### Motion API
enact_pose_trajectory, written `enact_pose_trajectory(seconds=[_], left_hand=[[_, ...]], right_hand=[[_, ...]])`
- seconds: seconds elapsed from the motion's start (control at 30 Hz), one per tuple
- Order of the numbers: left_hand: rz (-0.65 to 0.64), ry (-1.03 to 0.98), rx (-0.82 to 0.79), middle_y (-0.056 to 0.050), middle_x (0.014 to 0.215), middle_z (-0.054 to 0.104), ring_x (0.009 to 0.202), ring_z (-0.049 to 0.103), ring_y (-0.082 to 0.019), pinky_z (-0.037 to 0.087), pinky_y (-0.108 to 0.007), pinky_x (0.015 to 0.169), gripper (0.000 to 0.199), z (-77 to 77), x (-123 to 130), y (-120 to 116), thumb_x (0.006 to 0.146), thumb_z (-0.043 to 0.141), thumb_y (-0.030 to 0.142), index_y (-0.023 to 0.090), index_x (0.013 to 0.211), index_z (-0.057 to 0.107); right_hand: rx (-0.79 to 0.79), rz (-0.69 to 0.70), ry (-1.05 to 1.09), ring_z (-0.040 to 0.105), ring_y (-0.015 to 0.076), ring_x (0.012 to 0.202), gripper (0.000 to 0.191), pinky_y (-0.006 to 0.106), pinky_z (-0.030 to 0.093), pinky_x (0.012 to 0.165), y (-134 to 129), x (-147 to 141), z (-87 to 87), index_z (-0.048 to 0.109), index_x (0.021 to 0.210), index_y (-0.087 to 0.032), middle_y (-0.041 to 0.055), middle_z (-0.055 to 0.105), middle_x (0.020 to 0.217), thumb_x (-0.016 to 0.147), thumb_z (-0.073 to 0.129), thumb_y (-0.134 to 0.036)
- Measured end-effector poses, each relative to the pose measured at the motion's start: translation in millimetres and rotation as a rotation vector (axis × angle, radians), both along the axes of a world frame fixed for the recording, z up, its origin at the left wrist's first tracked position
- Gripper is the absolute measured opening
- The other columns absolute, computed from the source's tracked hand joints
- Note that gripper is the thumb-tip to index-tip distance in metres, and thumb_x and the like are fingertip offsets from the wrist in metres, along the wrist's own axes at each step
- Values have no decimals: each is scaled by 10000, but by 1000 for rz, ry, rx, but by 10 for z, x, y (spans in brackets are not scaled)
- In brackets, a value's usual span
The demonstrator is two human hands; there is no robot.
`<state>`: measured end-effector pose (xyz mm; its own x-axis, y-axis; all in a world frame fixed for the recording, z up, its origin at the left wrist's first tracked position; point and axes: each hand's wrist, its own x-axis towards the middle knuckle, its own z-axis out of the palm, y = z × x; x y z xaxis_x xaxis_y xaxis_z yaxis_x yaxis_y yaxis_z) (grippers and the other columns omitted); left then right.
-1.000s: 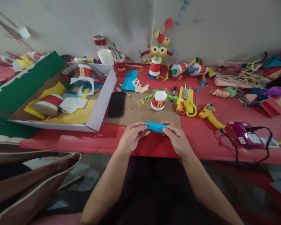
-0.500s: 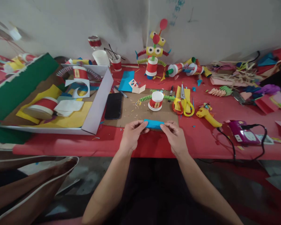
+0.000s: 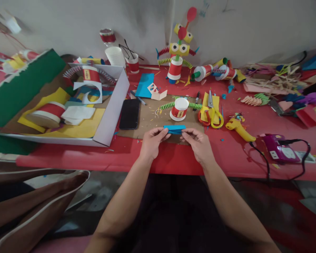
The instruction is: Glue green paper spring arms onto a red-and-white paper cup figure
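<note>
A folded strip of blue paper [image 3: 175, 129] is stretched between my hands, just above the front of a brown cardboard sheet [image 3: 147, 123]. My left hand [image 3: 153, 141] pinches its left end between thumb and fingers. The right end is pinched by my right hand [image 3: 196, 142]. Behind the strip stands a red and white paper cup [image 3: 180, 109] with green pleated paper arms [image 3: 168, 105]. Right of the cup, scissors with yellow and red handles [image 3: 212, 114] lie over a piece of yellow paper [image 3: 206, 99].
A black phone [image 3: 129, 114] lies left of the cardboard, beside a white-walled box [image 3: 113, 112] of paper scraps. On the right are a yellow glue gun [image 3: 239, 130] and a purple corded power box [image 3: 277, 149]. Paper-cup figures [image 3: 176, 68] stand against the wall.
The blue strip has tipped in my hands, so a lower fold now shows beneath its upper face. Both hands keep their pinch. The whole view has shifted slightly.
</note>
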<state>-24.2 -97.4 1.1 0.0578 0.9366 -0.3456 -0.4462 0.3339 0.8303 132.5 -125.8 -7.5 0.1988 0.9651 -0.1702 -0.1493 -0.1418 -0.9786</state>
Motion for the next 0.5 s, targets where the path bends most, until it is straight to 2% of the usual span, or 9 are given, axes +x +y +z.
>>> enact_pose_trajectory(seconds=[0.2,0.4,0.5], left_hand=[[-30,53,109,19,623,642,584,623,-91,544,-218,615,238,-47,-14,-6,606,812,328,147,728,719],[-21,206,175,-7,679,678,610,643,-115,545,-246,629,225,-70,12,-10,658,771,306,138,801,721],[-11,215,177,-4,683,679,603,634,-108,541,-252,653,211,-71,13,0,666,762,298,140,798,719]], right_hand=[[-65,-21,-37,551,89,478,286,248,503,540,145,54,17,670,811,-172,-23,643,582,644,753,-388],[2,-27,89,639,108,613,281,306,551,704,173,96,-28,681,831,-198,-22,678,716,615,776,-350],[36,-32,153,672,126,682,264,346,550,800,131,96,-29,685,840,-208,-17,694,791,620,780,-320]])
